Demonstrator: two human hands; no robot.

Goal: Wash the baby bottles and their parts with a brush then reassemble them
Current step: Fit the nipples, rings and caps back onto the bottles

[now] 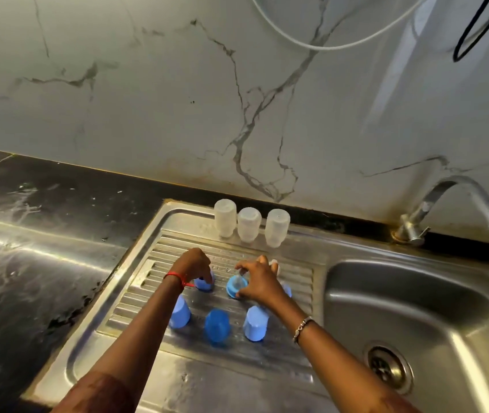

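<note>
Now — my left hand (195,266) pinches blue collar (203,284); right hand (259,281), at its 3 o'clock, pinches teat (239,281) in second collar (232,290).

Dim light, glare on the wet drainboard (207,371) (edges bowed, slightly soft).

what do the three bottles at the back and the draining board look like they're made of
The three bottles: probably plastic, frosted and semi-clear, judging by their milky-white, dull surface. The draining board: probably stainless steel, brushed finish, judging by its grey metallic sheen, streaky reflections and pressed ribs.
</note>
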